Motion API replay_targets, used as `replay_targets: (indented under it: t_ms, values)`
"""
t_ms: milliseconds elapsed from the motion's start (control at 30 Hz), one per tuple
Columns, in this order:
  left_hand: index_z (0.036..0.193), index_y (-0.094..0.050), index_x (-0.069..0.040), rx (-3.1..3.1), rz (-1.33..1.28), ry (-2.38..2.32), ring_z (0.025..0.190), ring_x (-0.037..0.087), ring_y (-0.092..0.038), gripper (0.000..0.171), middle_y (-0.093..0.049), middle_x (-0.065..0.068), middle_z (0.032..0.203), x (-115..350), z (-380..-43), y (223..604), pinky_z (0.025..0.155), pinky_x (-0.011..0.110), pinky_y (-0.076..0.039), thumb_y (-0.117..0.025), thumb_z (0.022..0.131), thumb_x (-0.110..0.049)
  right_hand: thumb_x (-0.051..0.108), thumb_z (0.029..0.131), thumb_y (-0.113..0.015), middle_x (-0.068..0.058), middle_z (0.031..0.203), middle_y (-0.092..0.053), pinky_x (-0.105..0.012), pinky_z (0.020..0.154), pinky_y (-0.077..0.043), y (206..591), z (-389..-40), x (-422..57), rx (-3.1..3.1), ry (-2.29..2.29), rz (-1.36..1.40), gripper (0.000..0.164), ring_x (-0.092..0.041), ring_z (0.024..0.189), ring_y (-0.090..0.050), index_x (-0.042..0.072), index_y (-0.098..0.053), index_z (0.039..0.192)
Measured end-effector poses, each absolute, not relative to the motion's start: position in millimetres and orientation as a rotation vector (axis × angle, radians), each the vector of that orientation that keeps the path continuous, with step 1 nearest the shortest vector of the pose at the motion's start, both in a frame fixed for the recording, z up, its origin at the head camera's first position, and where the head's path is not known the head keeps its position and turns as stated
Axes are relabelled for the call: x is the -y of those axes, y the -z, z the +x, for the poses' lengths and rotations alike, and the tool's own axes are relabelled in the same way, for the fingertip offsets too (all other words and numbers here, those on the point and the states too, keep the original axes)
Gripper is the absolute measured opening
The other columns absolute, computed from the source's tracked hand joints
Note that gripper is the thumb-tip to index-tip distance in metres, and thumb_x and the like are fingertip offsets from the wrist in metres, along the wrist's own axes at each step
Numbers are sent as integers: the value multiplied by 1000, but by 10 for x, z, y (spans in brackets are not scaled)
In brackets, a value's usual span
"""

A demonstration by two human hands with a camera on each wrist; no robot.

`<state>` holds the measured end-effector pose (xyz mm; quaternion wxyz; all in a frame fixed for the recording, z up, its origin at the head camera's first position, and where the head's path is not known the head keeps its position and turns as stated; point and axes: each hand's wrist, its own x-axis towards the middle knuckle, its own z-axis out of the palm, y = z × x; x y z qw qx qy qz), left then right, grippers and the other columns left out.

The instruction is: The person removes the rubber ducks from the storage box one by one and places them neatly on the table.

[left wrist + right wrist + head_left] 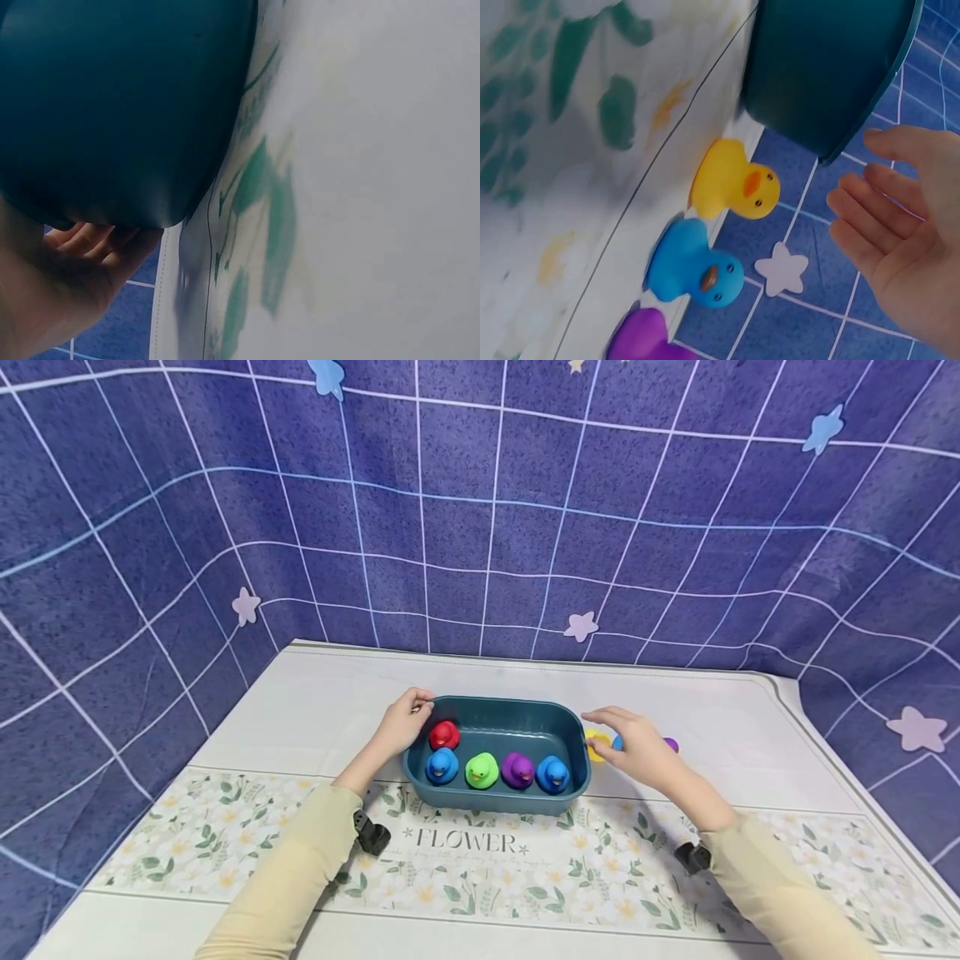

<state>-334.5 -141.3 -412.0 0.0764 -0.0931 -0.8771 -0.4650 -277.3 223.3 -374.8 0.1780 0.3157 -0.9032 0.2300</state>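
A dark teal plastic basin (487, 802) stands on the table with several rubber ducks in it. A red duck (444, 735) sits at its back left; along the front wall are a blue duck (442, 766), a green duck (482, 771), a purple duck (517, 770) and another blue duck (553, 774). My left hand (401, 723) grips the basin's left end at the rim; the basin wall hides its fingertips in the left wrist view. Beside the right end, my right hand (907, 225) is held with loosely bent fingers, holding nothing, near a yellow duck (724, 184).
Right of the basin, a blue duck (690, 262) and a purple duck (645, 337) continue the row from the yellow one. A white cloth with a floral band (480, 877) covers the table. Behind hangs a blue gridded curtain (525, 527) with stars.
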Motion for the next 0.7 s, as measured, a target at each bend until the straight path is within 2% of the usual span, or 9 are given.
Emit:
replay_targets:
  t_ms: [67, 300, 700]
  values:
    - [116, -55, 0, 2628, -281, 1397, 112, 33, -56, 24, -62, 21, 115, 1412, -3338, 4114, 97, 44, -43, -49, 96, -12, 9, 82, -70, -13, 112, -65, -47, 89, -50, 3744, -2782, -2194, 2543, -658, 911, 36, -31, 106, -61, 1, -63, 116]
    - [116, -54, 1, 2635, -286, 1390, 112, 34, -56, 25, -61, 22, 116, 1417, -3335, 4112, 97, 45, -44, -47, 96, -13, 11, 83, -70, -13, 108, -67, -45, 88, -50, 3720, -2797, -2056, 2459, -648, 982, 33, -30, 103, -63, -2, -64, 112]
    - [116, -54, -1, 2643, -269, 1401, 112, 33, -56, 25, -61, 21, 117, 1413, -3338, 4122, 96, 44, -44, -48, 97, -15, 11, 84, -69, -13, 108, -66, -43, 87, -51, 3689, -2787, -1849, 2475, -653, 1015, 33, -28, 102, -63, -1, -64, 114]
